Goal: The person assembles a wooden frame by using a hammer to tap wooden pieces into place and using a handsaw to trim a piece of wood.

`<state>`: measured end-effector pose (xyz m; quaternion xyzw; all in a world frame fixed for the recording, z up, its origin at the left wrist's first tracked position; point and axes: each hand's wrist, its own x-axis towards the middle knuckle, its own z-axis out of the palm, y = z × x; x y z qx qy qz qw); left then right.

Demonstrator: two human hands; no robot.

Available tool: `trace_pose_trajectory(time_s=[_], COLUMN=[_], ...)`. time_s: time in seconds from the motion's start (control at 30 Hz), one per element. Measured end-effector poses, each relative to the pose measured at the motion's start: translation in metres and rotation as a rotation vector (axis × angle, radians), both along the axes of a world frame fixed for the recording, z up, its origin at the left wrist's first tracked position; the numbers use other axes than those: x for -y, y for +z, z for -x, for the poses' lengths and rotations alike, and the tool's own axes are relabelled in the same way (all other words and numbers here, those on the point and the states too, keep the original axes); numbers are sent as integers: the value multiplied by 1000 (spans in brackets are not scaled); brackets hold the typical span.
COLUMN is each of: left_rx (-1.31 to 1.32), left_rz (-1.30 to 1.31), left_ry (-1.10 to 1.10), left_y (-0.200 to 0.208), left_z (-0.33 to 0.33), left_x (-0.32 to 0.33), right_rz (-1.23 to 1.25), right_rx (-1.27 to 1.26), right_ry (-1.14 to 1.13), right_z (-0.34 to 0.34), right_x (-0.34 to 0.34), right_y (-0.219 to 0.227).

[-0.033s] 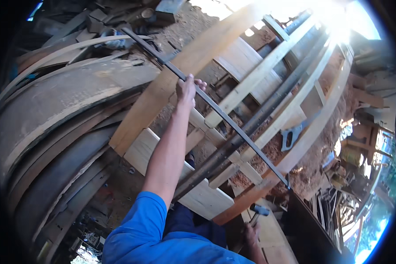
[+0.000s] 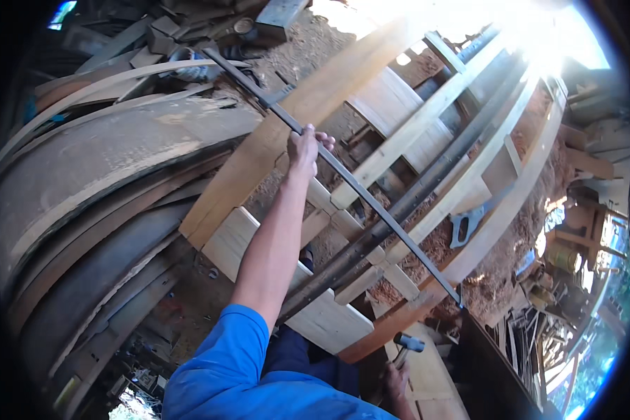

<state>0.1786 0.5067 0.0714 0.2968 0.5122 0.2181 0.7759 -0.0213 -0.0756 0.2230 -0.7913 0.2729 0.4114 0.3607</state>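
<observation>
A long dark bar clamp (image 2: 378, 204) lies slantwise across a wooden frame (image 2: 238, 168), from its far-left rail to its near-right rail. My left hand (image 2: 304, 150) is closed round the bar, a little short of the clamp's jaw by the left rail. Low in the picture, my right hand (image 2: 397, 381) grips the handle of a hammer (image 2: 409, 342), its metal head pointing up, beside a pale board (image 2: 430, 367). Slats with shaped ends and a dark metal beam (image 2: 427, 178) run lengthwise within the frame.
A handsaw (image 2: 467, 225) rests on the frame's right side, by wood shavings (image 2: 528, 245). Large curved planks (image 2: 119, 150) are stacked at the left. Scrap wood (image 2: 164, 35) lies far left, more offcuts (image 2: 528, 343) at the right. Strong glare comes from the top right.
The view has shifted slightly, so the frame sits a little lower and further right. The hammer has dipped slightly lower. Both hands keep their hold.
</observation>
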Motion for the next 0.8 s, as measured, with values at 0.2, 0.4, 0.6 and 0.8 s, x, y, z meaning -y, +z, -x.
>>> trace_pose_trajectory(time_s=[0.2,0.4,0.6,0.8], left_rx=[15,14,79,81], left_rz=[-18,49,62,15], left_ry=[-93,-90,-140,-380], left_y=[-3,-38,-27,-13], left_z=[-12,20,30,6], left_x=[4,-34,-51,50], right_rz=[-69,76,0,-333], right_rx=[-52,-136,-64,-39], right_ry=[61,320,254,-116], right_z=[41,-33,-40,-105], right_x=[3,-41,-62,-164], right_y=[-22,-5,-3,23])
